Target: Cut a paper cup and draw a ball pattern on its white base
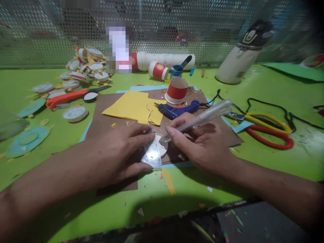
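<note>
My left hand (131, 145) grips a clear plastic set square (152, 153) by its edges, fingers above and thumb below. The set square overlaps a small round white disc (164, 148), apparently a cup bottom, on the brown sheet (101, 125). My right hand (194, 138) is closed around a clear-barrelled pen (205, 116). Its tip meets the disc beside the set square's edge. Just beyond my hands lie a blue glue gun (179, 109) and yellow paper (129, 106). A cut red-and-white paper cup (177, 91) stands behind the glue gun.
Scissors (272, 135) with red and yellow handles lie at right. An orange-handled knife (68, 98), loose discs (75, 114) and piled cup pieces (86, 65) are at left. Stacked cups (164, 60), a paint jar (176, 72) and a bottle (240, 57) line the back mesh.
</note>
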A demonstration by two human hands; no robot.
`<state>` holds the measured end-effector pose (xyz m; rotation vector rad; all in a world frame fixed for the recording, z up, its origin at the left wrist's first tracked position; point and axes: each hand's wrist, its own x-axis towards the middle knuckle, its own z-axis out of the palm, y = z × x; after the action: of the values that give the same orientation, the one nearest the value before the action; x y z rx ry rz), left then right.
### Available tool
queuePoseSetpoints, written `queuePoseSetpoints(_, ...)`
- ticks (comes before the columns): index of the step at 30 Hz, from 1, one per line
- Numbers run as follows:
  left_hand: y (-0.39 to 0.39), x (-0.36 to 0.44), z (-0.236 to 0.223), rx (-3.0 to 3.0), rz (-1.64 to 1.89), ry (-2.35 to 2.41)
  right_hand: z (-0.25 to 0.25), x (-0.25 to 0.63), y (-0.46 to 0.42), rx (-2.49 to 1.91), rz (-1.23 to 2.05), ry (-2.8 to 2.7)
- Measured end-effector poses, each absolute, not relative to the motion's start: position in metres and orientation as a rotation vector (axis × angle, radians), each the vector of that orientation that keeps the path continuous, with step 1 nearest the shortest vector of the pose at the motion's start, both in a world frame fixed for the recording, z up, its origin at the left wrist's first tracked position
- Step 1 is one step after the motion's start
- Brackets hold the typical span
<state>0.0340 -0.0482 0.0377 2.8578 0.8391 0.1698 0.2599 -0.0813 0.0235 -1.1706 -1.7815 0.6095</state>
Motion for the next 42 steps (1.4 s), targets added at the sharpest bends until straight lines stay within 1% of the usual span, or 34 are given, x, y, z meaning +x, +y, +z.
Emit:
queuePoseSetpoints(9,-0.048,0.0374,0.0371,2.858,0.203,0.822,0.0247,0.2592,-0.0806,-1.152,0.531,-1.825)
queuePoseSetpoints(16,-0.0482,0.0345,0.0348,2.877,0.209,0.793,0.0207,0.2591,-0.0808,-1.144,0.63,-1.782)
queuePoseSetpoints(28,-0.0475,0.036,0.0344,2.879,0.183,0.807,0.0223,0.2583,-0.08,-1.145,0.456,-1.852)
queuePoseSetpoints(42,-0.0471,0.0322,0.0309,2.894,0.205,0.803,0.0193,0.2598,-0.0818,-1.142,0.471,-1.902)
